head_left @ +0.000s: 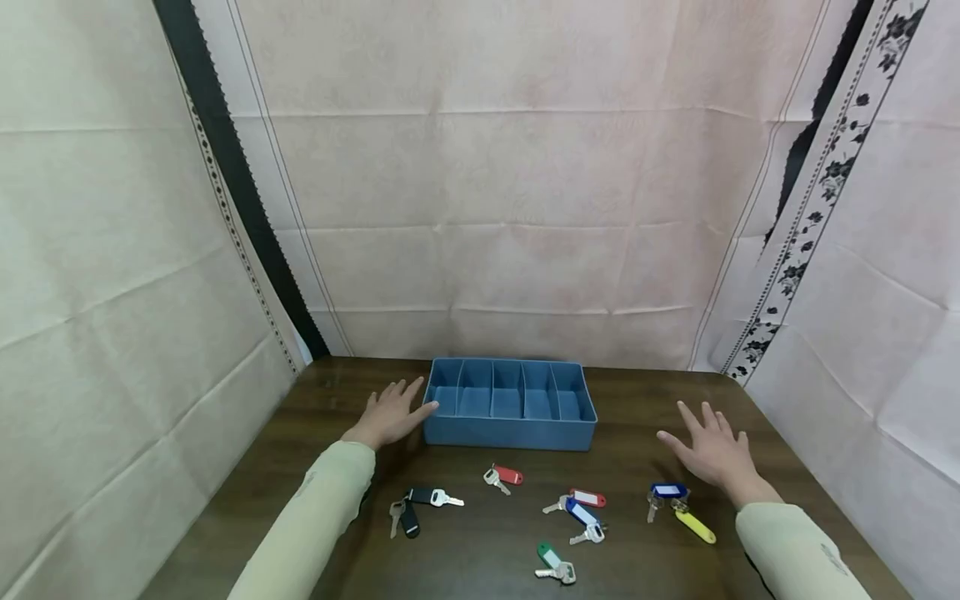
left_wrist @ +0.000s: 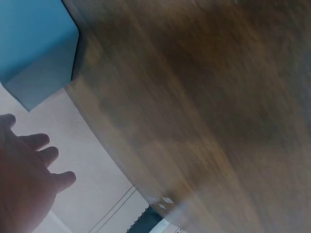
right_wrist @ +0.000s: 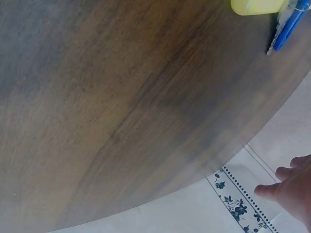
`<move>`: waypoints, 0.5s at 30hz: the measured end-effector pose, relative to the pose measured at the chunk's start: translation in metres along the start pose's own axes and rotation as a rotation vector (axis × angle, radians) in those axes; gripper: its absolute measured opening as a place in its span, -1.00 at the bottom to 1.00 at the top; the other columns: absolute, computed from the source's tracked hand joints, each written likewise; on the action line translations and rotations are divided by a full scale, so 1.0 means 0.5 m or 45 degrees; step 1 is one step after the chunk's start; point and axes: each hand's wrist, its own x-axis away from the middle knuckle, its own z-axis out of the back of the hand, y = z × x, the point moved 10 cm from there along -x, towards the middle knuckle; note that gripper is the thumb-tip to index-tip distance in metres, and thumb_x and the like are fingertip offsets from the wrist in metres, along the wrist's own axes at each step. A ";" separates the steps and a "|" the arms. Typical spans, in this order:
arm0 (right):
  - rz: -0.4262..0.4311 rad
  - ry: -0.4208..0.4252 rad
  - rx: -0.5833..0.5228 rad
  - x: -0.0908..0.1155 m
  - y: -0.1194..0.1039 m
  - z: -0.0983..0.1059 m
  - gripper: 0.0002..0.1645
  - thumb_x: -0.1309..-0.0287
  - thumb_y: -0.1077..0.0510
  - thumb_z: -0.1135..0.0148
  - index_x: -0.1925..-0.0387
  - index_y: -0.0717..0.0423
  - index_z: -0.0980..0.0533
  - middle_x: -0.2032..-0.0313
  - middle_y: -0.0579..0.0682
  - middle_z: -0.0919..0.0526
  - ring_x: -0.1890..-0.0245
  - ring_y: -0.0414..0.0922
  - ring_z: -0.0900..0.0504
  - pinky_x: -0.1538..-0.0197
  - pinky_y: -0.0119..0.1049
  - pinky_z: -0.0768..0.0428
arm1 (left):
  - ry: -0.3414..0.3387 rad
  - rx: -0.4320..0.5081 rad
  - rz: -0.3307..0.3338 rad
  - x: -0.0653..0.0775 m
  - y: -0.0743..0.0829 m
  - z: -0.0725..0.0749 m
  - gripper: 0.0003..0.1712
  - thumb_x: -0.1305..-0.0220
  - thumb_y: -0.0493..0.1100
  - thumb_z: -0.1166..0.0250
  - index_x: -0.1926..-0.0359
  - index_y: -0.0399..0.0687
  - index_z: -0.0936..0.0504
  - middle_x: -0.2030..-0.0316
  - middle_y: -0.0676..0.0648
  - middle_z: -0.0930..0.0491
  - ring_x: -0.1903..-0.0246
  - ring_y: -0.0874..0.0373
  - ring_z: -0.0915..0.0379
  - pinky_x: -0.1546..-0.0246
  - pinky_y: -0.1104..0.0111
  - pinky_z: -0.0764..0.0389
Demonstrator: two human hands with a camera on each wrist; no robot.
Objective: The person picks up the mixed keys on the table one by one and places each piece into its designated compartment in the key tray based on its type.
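A blue box with several compartments point(head_left: 510, 434) stands near the table's far edge. My left hand point(head_left: 392, 414), fingers spread, is beside the box's left end; its thumb overlaps the corner in the head view, and I cannot tell whether it touches. My right hand point(head_left: 712, 450) is spread and holds nothing, just beyond keys with a blue tag point(head_left: 668, 490) and a yellow tag point(head_left: 695, 527). Part of that yellow tag point(right_wrist: 257, 6) shows in the right wrist view. In the left wrist view the box point(left_wrist: 43, 53) is apart from the fingers.
On the brown table point(head_left: 480, 567) lie keys with black tags point(head_left: 409, 523), a key with a red tag point(head_left: 508, 475), keys with another red tag point(head_left: 588, 498) and a blue tag point(head_left: 581, 512), and keys with a green tag point(head_left: 548, 555). White cloth point(head_left: 525, 250) hangs behind.
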 end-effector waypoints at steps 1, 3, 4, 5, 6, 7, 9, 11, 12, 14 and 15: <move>0.007 0.004 -0.002 -0.001 -0.002 0.000 0.09 -0.32 -0.51 0.17 -0.51 0.22 -0.01 -0.39 0.61 0.10 -0.34 0.59 0.10 -0.17 0.61 0.16 | -0.009 0.003 -0.007 -0.003 -0.001 -0.004 0.00 -0.37 0.50 0.13 -0.57 0.00 0.00 -0.48 -0.36 -0.04 -0.48 -0.32 0.18 -0.35 -0.32 0.20; 0.017 0.008 -0.005 -0.001 -0.005 0.001 0.09 -0.33 -0.50 0.16 -0.50 0.23 -0.02 -0.38 0.61 0.08 -0.34 0.59 0.07 -0.18 0.60 0.13 | -0.027 0.012 -0.011 -0.006 0.001 -0.009 -0.01 -0.37 0.48 0.09 -0.57 -0.01 -0.01 -0.48 -0.35 -0.06 -0.47 -0.31 0.15 -0.34 -0.32 0.19; 0.022 0.009 -0.007 -0.002 -0.007 0.000 0.09 -0.33 -0.50 0.15 -0.50 0.24 -0.02 -0.38 0.61 0.07 -0.33 0.58 0.06 -0.18 0.60 0.11 | -0.034 0.016 -0.009 -0.007 0.001 -0.012 -0.01 -0.37 0.48 0.08 -0.57 -0.01 -0.02 -0.48 -0.34 -0.06 -0.47 -0.31 0.15 -0.34 -0.32 0.17; 0.028 0.010 -0.009 -0.002 -0.010 0.000 0.08 -0.33 -0.49 0.14 -0.50 0.25 -0.03 -0.38 0.61 0.06 -0.33 0.58 0.04 -0.18 0.59 0.10 | -0.040 0.029 0.000 -0.008 0.000 -0.014 -0.01 -0.37 0.47 0.06 -0.57 -0.01 -0.02 -0.48 -0.34 -0.07 -0.47 -0.30 0.14 -0.35 -0.32 0.17; 0.034 0.010 -0.011 -0.003 -0.013 -0.002 0.08 -0.33 -0.48 0.13 -0.50 0.25 -0.04 -0.38 0.61 0.05 -0.33 0.58 0.03 -0.19 0.59 0.08 | -0.048 0.042 0.011 -0.008 -0.001 -0.017 -0.02 -0.37 0.45 0.05 -0.57 -0.02 -0.02 -0.48 -0.34 -0.06 -0.47 -0.31 0.14 -0.35 -0.32 0.17; 0.040 0.011 -0.013 -0.001 -0.015 -0.003 0.07 -0.34 -0.48 0.13 -0.49 0.26 -0.05 -0.38 0.60 0.04 -0.32 0.58 0.01 -0.19 0.58 0.07 | -0.057 0.061 0.024 -0.008 -0.003 -0.021 -0.02 -0.38 0.44 0.04 -0.57 -0.03 -0.02 -0.48 -0.34 -0.06 -0.47 -0.31 0.14 -0.35 -0.31 0.17; 0.060 0.023 -0.011 0.002 -0.021 -0.003 0.05 -0.35 -0.45 0.10 -0.48 0.27 -0.08 -0.38 0.60 0.01 -0.32 0.57 -0.03 -0.19 0.57 0.03 | -0.071 0.095 0.049 -0.008 -0.004 -0.025 -0.04 -0.39 0.42 0.02 -0.56 -0.04 -0.02 -0.49 -0.33 -0.04 -0.47 -0.31 0.14 -0.35 -0.31 0.16; 0.085 0.035 -0.010 0.004 -0.029 -0.004 0.02 -0.36 -0.43 0.08 -0.47 0.27 -0.11 -0.37 0.59 -0.03 -0.30 0.57 -0.08 -0.18 0.57 -0.02 | -0.085 0.113 0.064 -0.009 -0.006 -0.028 -0.03 -0.39 0.41 0.02 -0.57 -0.02 0.00 -0.49 -0.32 -0.02 -0.47 -0.31 0.14 -0.36 -0.30 0.17; 0.100 0.043 -0.007 0.005 -0.032 -0.004 0.01 -0.36 -0.42 0.07 -0.47 0.27 -0.13 -0.37 0.58 -0.05 -0.30 0.56 -0.10 -0.18 0.56 -0.05 | -0.091 0.116 0.066 -0.010 -0.006 -0.029 -0.04 -0.38 0.42 0.02 -0.57 -0.01 0.00 -0.50 -0.32 -0.02 -0.47 -0.31 0.15 -0.36 -0.30 0.17; 0.134 0.056 -0.013 0.006 -0.040 -0.003 -0.03 -0.38 -0.38 0.04 -0.46 0.28 -0.16 -0.36 0.58 -0.09 -0.28 0.56 -0.16 -0.17 0.53 -0.13 | -0.101 0.117 0.064 -0.011 -0.004 -0.028 -0.05 -0.38 0.41 0.01 -0.58 0.04 0.01 -0.50 -0.31 -0.01 -0.48 -0.30 0.15 -0.36 -0.30 0.18; 0.148 0.058 -0.022 0.006 -0.043 -0.004 -0.04 -0.38 -0.37 0.03 -0.45 0.28 -0.16 -0.36 0.57 -0.10 -0.27 0.56 -0.18 -0.16 0.52 -0.16 | -0.104 0.117 0.062 -0.011 -0.003 -0.027 -0.05 -0.38 0.41 0.00 -0.58 0.05 0.01 -0.50 -0.31 -0.01 -0.47 -0.31 0.15 -0.36 -0.30 0.19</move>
